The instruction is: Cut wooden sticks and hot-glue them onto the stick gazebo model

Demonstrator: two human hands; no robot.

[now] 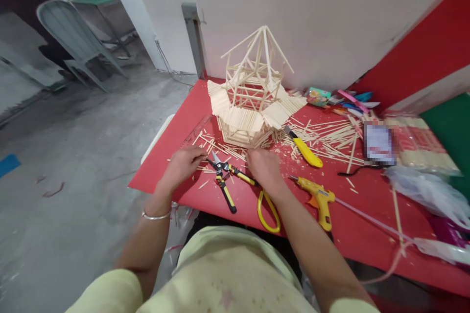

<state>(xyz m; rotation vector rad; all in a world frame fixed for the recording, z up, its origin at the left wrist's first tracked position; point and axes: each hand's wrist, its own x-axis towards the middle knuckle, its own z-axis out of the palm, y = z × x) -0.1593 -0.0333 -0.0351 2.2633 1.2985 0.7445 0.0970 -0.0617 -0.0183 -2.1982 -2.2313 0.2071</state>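
Observation:
My left hand (pixel 185 164) is over the table's left part, its thumb and fingers pinched together beside the blade tips of black-and-yellow cutters (pixel 225 190). Whatever lies in the pinch is too small to make out. My right hand (pixel 264 168) rests with curled fingers among thin wooden sticks, just in front of a model built of sticks (pixel 249 112); its fingertips are hidden. The model has an open frame with a pointed top above a flared, slatted base. Yellow scissor-like handles (pixel 270 212) lie below my right wrist.
On the red table (pixel 169 137) lie a yellow utility knife (pixel 306 149), a yellow glue gun (pixel 323 200), loose sticks (pixel 326 137) and a clear ruler (pixel 198 129). Packaged sticks (pixel 422 144) and a plastic bag (pixel 429 193) are at right. A chair (pixel 69 29) and a person stand back left.

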